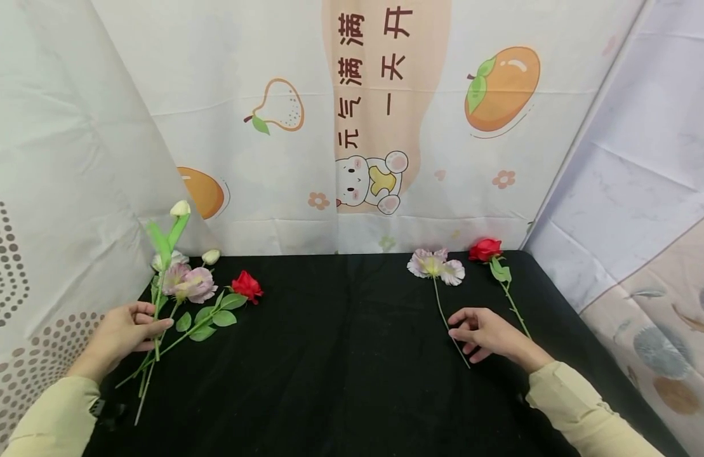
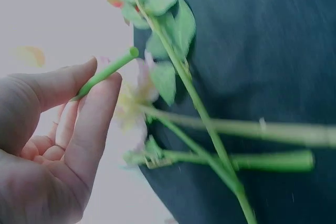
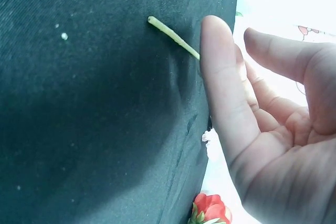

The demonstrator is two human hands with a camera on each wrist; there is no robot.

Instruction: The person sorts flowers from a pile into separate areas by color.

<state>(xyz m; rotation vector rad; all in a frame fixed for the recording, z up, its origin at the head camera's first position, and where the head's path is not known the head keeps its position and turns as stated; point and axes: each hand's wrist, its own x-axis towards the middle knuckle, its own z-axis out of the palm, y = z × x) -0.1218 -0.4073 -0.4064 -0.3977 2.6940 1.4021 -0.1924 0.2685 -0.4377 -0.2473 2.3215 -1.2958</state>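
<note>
At the left, my left hand (image 1: 123, 333) pinches the green stem of a white tulip (image 1: 181, 208) between thumb and fingertips, holding it upright above other flowers. In the left wrist view its cut stem end (image 2: 134, 52) sticks out past the fingertips. Behind it lie a pale purple flower (image 1: 196, 285), a red rose (image 1: 247, 287) and another white tulip bud (image 1: 211, 257), their stems crossing. My right hand (image 1: 489, 333), fingers loosely bent and thumb apart, hovers beside the thin stem of a second pale purple flower (image 1: 428, 263). That stem's end (image 3: 173, 37) shows past my index finger.
A second red rose (image 1: 485, 249) lies at the back right, its stem running toward my right wrist. The black tablecloth (image 1: 329, 355) spreads between the two groups of flowers. A printed white curtain (image 1: 214, 63) hangs behind the table, with more cloth along both sides.
</note>
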